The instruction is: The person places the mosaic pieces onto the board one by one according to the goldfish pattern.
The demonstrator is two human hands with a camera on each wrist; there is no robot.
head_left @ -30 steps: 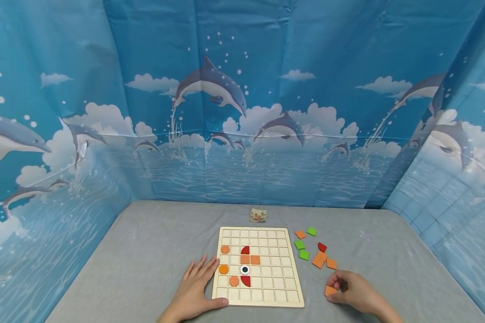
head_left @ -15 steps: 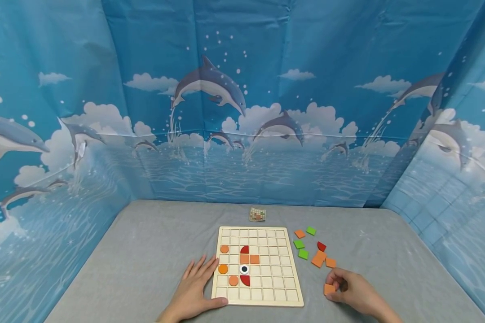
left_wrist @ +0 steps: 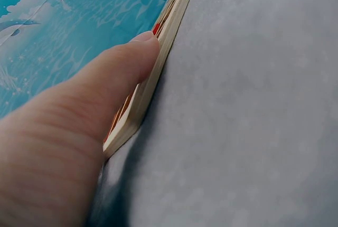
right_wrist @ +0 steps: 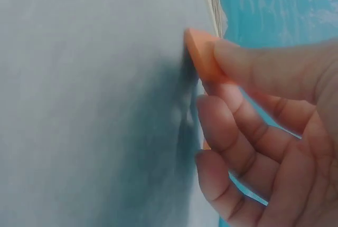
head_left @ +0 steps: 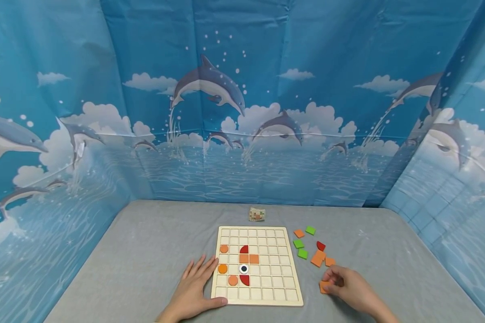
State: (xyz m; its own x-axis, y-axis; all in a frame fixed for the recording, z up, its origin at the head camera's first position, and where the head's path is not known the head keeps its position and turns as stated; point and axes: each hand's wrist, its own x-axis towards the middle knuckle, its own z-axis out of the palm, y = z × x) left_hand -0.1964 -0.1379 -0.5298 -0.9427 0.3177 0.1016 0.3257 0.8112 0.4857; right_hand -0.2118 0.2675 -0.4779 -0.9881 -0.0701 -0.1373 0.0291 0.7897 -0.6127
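Right of the board (head_left: pixel 265 270), the right hand (head_left: pixel 350 287) pinches a tile (right_wrist: pixel 200 53), perhaps raised; the spread left hand (head_left: pixel 196 289) should steady the board.

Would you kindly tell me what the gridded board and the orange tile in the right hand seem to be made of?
Gridded board: probably wood, matte and seemingly unpainted, judging by its pale face and tan edge.
Orange tile: matte, perhaps painted wood or plastic; its even colour, with no grain visible, leaves that open.
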